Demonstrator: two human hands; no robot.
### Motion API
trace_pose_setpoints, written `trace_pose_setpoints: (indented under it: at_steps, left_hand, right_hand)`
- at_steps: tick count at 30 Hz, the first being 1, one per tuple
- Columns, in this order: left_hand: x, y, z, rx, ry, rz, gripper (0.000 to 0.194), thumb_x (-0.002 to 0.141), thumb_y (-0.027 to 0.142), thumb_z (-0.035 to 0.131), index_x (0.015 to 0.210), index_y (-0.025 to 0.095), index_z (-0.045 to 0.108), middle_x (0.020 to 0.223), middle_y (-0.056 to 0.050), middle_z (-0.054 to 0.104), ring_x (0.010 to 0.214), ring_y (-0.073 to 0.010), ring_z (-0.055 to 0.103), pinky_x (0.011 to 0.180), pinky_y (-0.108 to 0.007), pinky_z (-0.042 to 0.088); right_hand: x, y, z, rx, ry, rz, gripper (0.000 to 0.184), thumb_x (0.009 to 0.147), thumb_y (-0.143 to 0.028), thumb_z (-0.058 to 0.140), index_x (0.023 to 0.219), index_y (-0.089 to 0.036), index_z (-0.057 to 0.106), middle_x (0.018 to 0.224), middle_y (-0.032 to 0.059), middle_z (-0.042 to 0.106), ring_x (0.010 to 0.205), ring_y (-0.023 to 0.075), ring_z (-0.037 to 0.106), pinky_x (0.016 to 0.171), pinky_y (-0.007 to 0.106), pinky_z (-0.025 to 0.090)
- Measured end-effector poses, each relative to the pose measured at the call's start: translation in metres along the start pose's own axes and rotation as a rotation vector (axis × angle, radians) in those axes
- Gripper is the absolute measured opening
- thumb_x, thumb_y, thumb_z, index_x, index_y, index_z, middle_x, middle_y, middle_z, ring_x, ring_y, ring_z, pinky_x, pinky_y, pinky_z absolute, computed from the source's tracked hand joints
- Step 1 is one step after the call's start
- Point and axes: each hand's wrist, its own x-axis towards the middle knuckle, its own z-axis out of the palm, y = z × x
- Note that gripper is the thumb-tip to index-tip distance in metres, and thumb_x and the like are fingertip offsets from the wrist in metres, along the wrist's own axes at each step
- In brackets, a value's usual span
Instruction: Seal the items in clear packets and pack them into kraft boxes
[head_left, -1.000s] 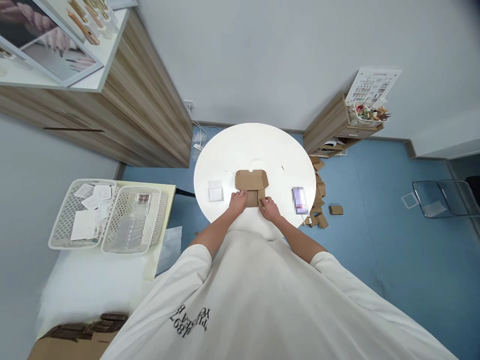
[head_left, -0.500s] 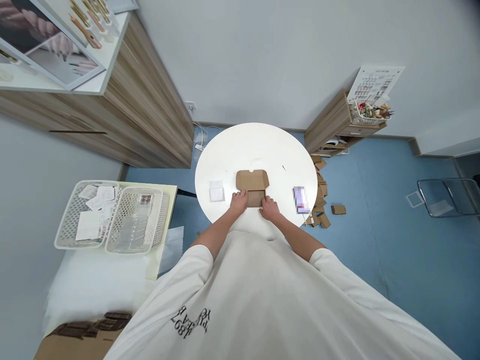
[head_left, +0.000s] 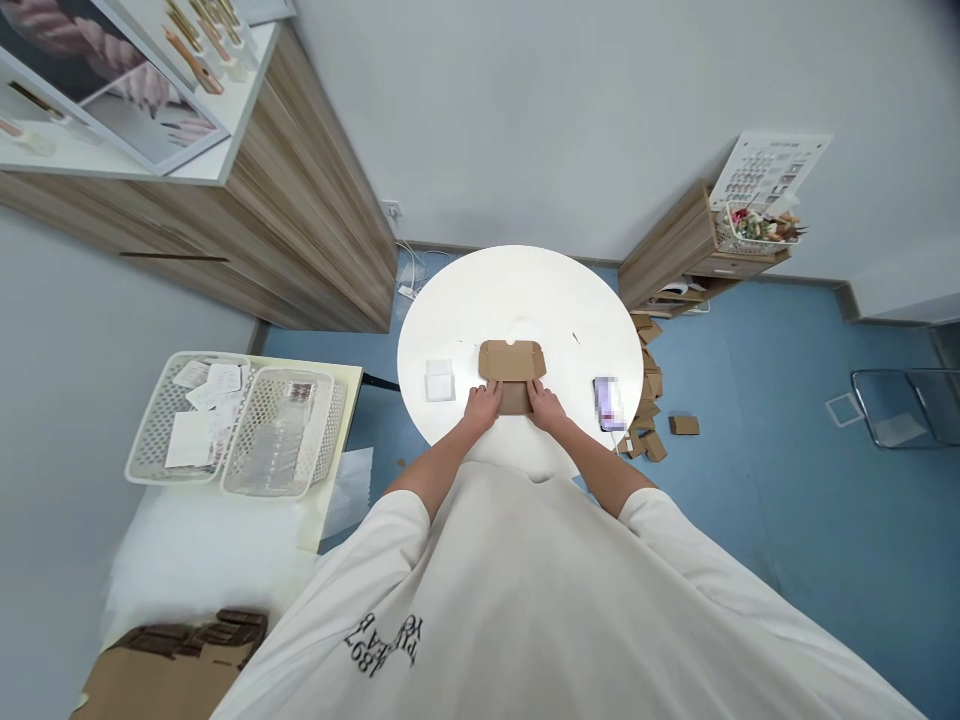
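A small brown cardboard box (head_left: 512, 362) lies near the front of a round white table (head_left: 517, 300), its lid flap spread open toward the far side. My left hand (head_left: 484, 407) grips the box's left side, fingers curled against it. My right hand (head_left: 545, 405) presses on the right side, its fingers closed on the cardboard. A small white packet (head_left: 439, 380) rests on the table just left of my left hand. A phone (head_left: 608, 402) lies at the table's right edge.
Two white mesh baskets (head_left: 240, 430) with papers and clear packets stand on a low table at left. Folded brown boxes (head_left: 649, 390) are heaped on the blue floor to the right. Wooden cabinets (head_left: 300, 230) flank the table. A glass-topped stand (head_left: 900, 405) is far right.
My right hand has slid up from the box's near right corner onto its right side. The left hand stays on the left side. The camera has shifted slightly.
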Motion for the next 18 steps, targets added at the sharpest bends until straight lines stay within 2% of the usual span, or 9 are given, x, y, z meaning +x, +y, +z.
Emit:
trace_pose_setpoints:
  at_steps: [3, 5, 8, 11, 13, 15, 17, 18]
  left_hand:
    - [-0.003, -0.004, -0.003, -0.063, -0.014, 0.011, 0.085, 0.078, 0.018, 0.072, 0.153, 0.022, 0.033, 0.148, -0.018, 0.043, 0.12, -0.0356, 0.054, 0.1, -0.045, 0.035]
    - [-0.006, -0.01, -0.007, -0.121, -0.001, 0.035, 0.076, 0.083, 0.021, 0.067, 0.152, 0.023, 0.036, 0.148, -0.016, 0.045, 0.122, -0.0352, 0.053, 0.103, -0.046, 0.036]
    - [-0.012, -0.03, -0.015, -0.231, 0.112, -0.023, 0.055, 0.095, 0.025, 0.052, 0.148, 0.023, 0.041, 0.148, -0.015, 0.047, 0.127, -0.034, 0.051, 0.105, -0.046, 0.037]
    - [-0.02, -0.062, -0.02, -0.346, 0.271, -0.291, 0.05, 0.097, 0.028, 0.049, 0.146, 0.019, 0.041, 0.148, -0.018, 0.045, 0.133, -0.0353, 0.047, 0.108, -0.047, 0.038]
    - [-0.024, -0.085, -0.02, -0.403, 0.348, -0.57, 0.052, 0.095, 0.031, 0.053, 0.144, 0.017, 0.041, 0.146, -0.02, 0.045, 0.135, -0.037, 0.045, 0.109, -0.049, 0.038]
    - [-0.025, -0.107, -0.019, -0.465, 0.33, -0.835, 0.057, 0.092, 0.037, 0.061, 0.141, 0.015, 0.041, 0.144, -0.022, 0.047, 0.135, -0.0399, 0.045, 0.108, -0.052, 0.039]
    - [-0.024, -0.123, -0.017, -0.567, 0.232, -0.977, 0.061, 0.087, 0.043, 0.067, 0.138, 0.017, 0.043, 0.143, -0.022, 0.049, 0.135, -0.0408, 0.046, 0.106, -0.052, 0.041]
    - [-0.023, -0.13, -0.016, -0.607, 0.193, -0.994, 0.062, 0.086, 0.044, 0.069, 0.136, 0.019, 0.044, 0.142, -0.021, 0.051, 0.134, -0.0406, 0.048, 0.105, -0.052, 0.042]
  right_hand:
    - [0.005, 0.0, -0.002, -0.011, -0.025, 0.002, 0.091, 0.085, -0.023, 0.068, 0.158, -0.017, 0.015, 0.155, 0.0212, 0.031, 0.11, 0.0314, 0.055, 0.09, 0.04, 0.046]
    - [0.007, -0.001, -0.005, -0.02, -0.035, 0.001, 0.09, 0.083, -0.023, 0.071, 0.157, -0.016, 0.019, 0.152, 0.0211, 0.034, 0.109, 0.0317, 0.056, 0.09, 0.04, 0.046]
    - [0.009, -0.003, -0.008, -0.022, -0.041, 0.005, 0.086, 0.082, -0.022, 0.073, 0.153, -0.018, 0.025, 0.148, 0.0205, 0.037, 0.11, 0.0325, 0.056, 0.09, 0.04, 0.046]
    - [0.009, -0.004, -0.01, -0.001, -0.042, 0.01, 0.083, 0.081, -0.021, 0.073, 0.151, -0.019, 0.028, 0.146, 0.02, 0.038, 0.109, 0.0322, 0.056, 0.089, 0.04, 0.047]
    - [0.008, -0.004, -0.01, 0.02, -0.038, 0.012, 0.082, 0.081, -0.021, 0.074, 0.15, -0.019, 0.029, 0.145, 0.0194, 0.039, 0.108, 0.0317, 0.057, 0.088, 0.039, 0.047]
    - [0.007, -0.003, -0.01, 0.032, -0.032, 0.012, 0.082, 0.081, -0.023, 0.075, 0.149, -0.02, 0.03, 0.145, 0.0186, 0.039, 0.108, 0.0314, 0.057, 0.088, 0.039, 0.047]
    - [0.007, -0.002, -0.01, 0.032, -0.03, 0.007, 0.083, 0.081, -0.024, 0.076, 0.15, -0.02, 0.03, 0.146, 0.018, 0.039, 0.108, 0.0313, 0.057, 0.088, 0.039, 0.048]
    - [0.007, -0.002, -0.009, 0.029, -0.029, 0.005, 0.084, 0.081, -0.025, 0.076, 0.15, -0.02, 0.029, 0.147, 0.0178, 0.039, 0.108, 0.0313, 0.057, 0.088, 0.039, 0.048]
